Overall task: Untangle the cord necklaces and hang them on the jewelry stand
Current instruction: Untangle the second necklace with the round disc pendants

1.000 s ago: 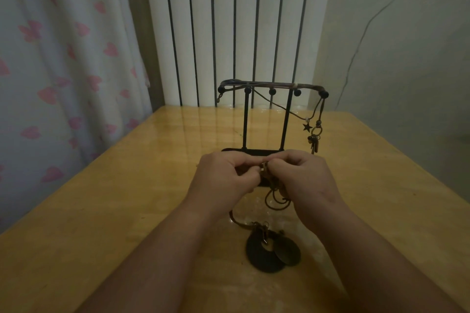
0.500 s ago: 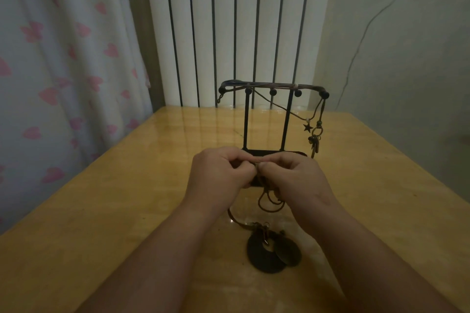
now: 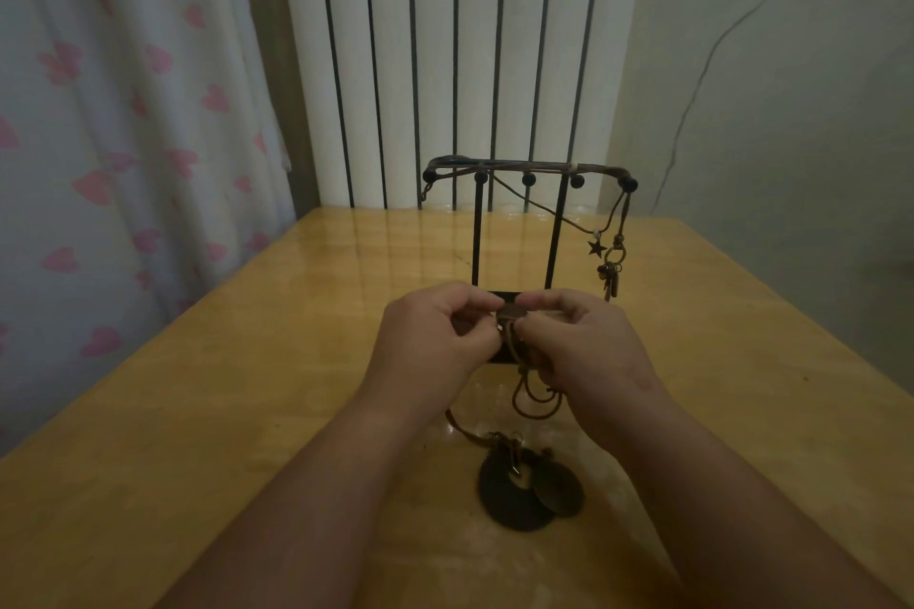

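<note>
Honey-yellow glossy wood forms the worktop (image 3: 207,410), and nearest on it lie two round pendants: one dark disc (image 3: 509,502) flat on the surface and one bronze disc (image 3: 560,492) overlapping its right edge. From their small metal links a brown cord (image 3: 536,403) runs away from the viewer, its long axis near to far. It curves along the wood on the left, then rises in a few slack loops toward the two hands. The left hand (image 3: 435,341) and the right hand (image 3: 591,354) meet knuckle to knuckle just above the worktop, both with fingers curled in. Each pinches the tangled top of the cord between thumb and fingertips, and the exact strand each one has cannot be told. Directly behind them stands the one jewelry stand (image 3: 526,171), its dark base (image 3: 505,298) partly hidden by the hands. Two thin uprights carry a top bar that runs left to right and ends in five ball-tipped pegs facing the viewer. Cords lie along that bar; how many cannot be counted. From its right end hang a star pendant (image 3: 597,247) and, just beside it, a cluster of small metal charms (image 3: 611,274), both clear of the worktop. A short length of chain dangles at the left end. Beyond the worktop's far edge rises a white ribbed radiator (image 3: 445,40), with a white curtain (image 3: 99,114) of pink hearts to the left and a pale wall (image 3: 791,114) to the right.
</note>
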`<action>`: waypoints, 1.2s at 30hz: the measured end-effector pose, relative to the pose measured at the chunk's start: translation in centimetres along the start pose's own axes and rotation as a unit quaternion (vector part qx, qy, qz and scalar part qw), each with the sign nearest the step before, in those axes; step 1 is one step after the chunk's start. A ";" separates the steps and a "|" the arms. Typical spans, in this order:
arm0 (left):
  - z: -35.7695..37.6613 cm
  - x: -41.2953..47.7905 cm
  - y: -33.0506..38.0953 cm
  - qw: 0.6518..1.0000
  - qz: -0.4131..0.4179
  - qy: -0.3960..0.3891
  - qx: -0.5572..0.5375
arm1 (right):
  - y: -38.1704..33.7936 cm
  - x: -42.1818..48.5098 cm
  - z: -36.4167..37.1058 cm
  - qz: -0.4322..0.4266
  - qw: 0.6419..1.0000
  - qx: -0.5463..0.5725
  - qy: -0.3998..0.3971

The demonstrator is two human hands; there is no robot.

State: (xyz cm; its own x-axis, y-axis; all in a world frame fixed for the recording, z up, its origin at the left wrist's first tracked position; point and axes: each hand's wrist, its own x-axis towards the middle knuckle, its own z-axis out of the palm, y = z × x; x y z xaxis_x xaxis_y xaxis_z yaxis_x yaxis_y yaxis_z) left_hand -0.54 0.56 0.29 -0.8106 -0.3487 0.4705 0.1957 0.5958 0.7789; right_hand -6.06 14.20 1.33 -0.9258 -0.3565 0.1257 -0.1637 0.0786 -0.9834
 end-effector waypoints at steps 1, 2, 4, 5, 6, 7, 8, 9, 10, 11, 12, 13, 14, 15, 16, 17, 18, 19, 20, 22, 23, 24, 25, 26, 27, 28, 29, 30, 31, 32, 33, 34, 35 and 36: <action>0.0 -0.1 0.1 1.000 0.001 -0.002 -0.002 | 0.0 0.0 0.0 -0.005 1.000 0.005 0.001; -0.1 -0.1 0.1 1.000 0.002 -0.004 -0.004 | 0.0 -0.1 0.0 -0.009 1.000 0.011 0.002; -0.1 -0.1 0.1 1.000 0.004 -0.013 -0.006 | 0.0 -0.2 0.0 -0.012 1.000 0.019 0.001; -0.1 -0.2 0.1 1.000 0.006 -0.020 -0.009 | 0.0 -0.2 0.0 -0.012 1.000 0.019 0.000; -0.1 -0.2 0.1 1.000 0.007 -0.026 -0.014 | 0.0 -0.2 0.0 -0.010 1.000 0.018 -0.002; -0.1 -0.2 0.2 0.999 0.009 -0.029 -0.017 | 0.0 -0.2 0.0 -0.006 1.000 0.018 -0.003; -0.1 -0.2 0.2 0.999 0.010 -0.029 -0.017 | 0.0 -0.2 0.1 0.000 1.000 0.016 -0.003; -0.1 -0.3 0.2 0.999 0.011 -0.028 -0.016 | 0.0 -0.1 0.1 0.005 1.000 0.014 -0.004; -0.1 -0.3 0.2 1.000 0.010 -0.025 -0.014 | 0.1 -0.1 0.1 0.008 1.000 0.010 -0.004; 0.0 -0.2 0.1 1.000 0.008 -0.021 -0.014 | 0.0 -0.1 0.1 0.009 1.000 0.007 -0.005; 0.0 -0.1 0.0 1.000 0.004 -0.018 -0.018 | 0.0 -0.1 0.1 0.008 1.000 0.005 -0.003; 0.1 -0.1 -0.1 1.000 -0.004 -0.016 -0.024 | 0.0 -0.1 0.1 0.006 1.000 0.005 -0.002; 0.2 0.0 -0.1 0.999 -0.012 -0.015 -0.030 | -0.1 0.0 0.0 0.005 1.000 0.003 -0.001; 0.2 0.0 -0.1 0.999 -0.017 -0.016 -0.034 | -0.2 -0.1 0.0 0.004 1.000 0.001 -0.003; 0.3 0.0 -0.2 0.999 -0.020 -0.016 -0.036 | -0.2 -0.1 0.0 0.003 1.000 -0.003 -0.007; 0.3 0.0 -0.1 0.999 -0.020 -0.017 -0.038 | -0.3 -0.1 -0.1 0.002 1.000 -0.008 -0.010; 0.3 0.0 -0.1 0.999 -0.021 -0.018 -0.039 | -0.3 0.0 -0.1 0.002 1.000 -0.011 -0.012; 0.3 0.0 -0.1 0.999 -0.021 -0.018 -0.041 | -0.3 0.0 -0.2 0.005 1.000 -0.013 -0.014; 0.3 0.0 0.0 0.999 -0.023 -0.019 -0.044 | -0.3 0.1 -0.2 0.009 1.000 -0.014 -0.016; 0.1 0.1 0.0 0.998 -0.030 -0.019 -0.057 | -0.3 0.2 -0.3 0.018 0.999 -0.016 -0.027; 0.0 0.1 0.1 0.997 -0.033 -0.020 -0.062 | -0.3 0.2 -0.3 0.022 0.999 -0.014 -0.033; -0.1 0.1 0.1 0.997 -0.035 -0.022 -0.067 | -0.2 0.3 -0.3 0.025 0.999 -0.011 -0.040; -0.2 0.1 0.1 0.996 -0.038 -0.024 -0.072 | -0.2 0.3 -0.3 0.028 0.999 -0.007 -0.046; -0.2 0.1 0.1 0.996 -0.039 -0.027 -0.078 | -0.1 0.4 -0.3 0.029 0.998 -0.001 -0.050; -0.3 0.1 0.0 0.995 -0.042 -0.029 -0.085 | -0.1 0.4 -0.4 0.031 0.998 0.005 -0.053; -0.3 0.0 0.0 0.994 -0.046 -0.030 -0.092 | 0.0 0.5 -0.4 0.034 0.998 0.012 -0.056; -0.4 0.0 0.0 0.993 -0.051 -0.031 -0.100 | 0.0 0.5 -0.4 0.037 0.997 0.018 -0.058; -0.4 0.0 0.0 0.992 -0.056 -0.031 -0.107 | 0.1 0.5 -0.4 0.039 0.997 0.023 -0.062; -0.5 0.0 -0.1 0.991 -0.059 -0.033 -0.113 | 0.1 0.5 -0.4 0.041 0.997 0.026 -0.065; -0.6 0.1 -0.1 0.990 -0.063 -0.034 -0.119 | 0.3 0.6 -0.5 0.043 0.996 0.026 -0.067; -0.7 0.1 -0.1 0.989 -0.066 -0.037 -0.124 | 0.4 0.6 -0.4 0.046 0.996 0.025 -0.072; -0.7 0.1 -0.1 0.989 -0.070 -0.040 -0.128 | 0.5 0.7 -0.4 0.049 0.996 0.023 -0.077; -0.8 0.1 -0.1 0.988 -0.071 -0.043 -0.130 | 0.5 0.7 -0.4 0.051 0.995 0.023 -0.084; -0.9 0.1 -0.1 0.988 -0.073 -0.047 -0.131 | 0.6 0.8 -0.4 0.052 0.994 0.028 -0.088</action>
State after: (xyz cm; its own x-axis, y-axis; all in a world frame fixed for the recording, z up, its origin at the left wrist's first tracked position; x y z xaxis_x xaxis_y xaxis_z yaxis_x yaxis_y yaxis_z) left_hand -0.17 -0.22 0.66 -0.8863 -0.3405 0.3141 0.1987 0.3330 0.9218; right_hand -7.00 14.38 0.93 -0.8623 -0.5065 0.0023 -0.0455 0.0729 -0.9963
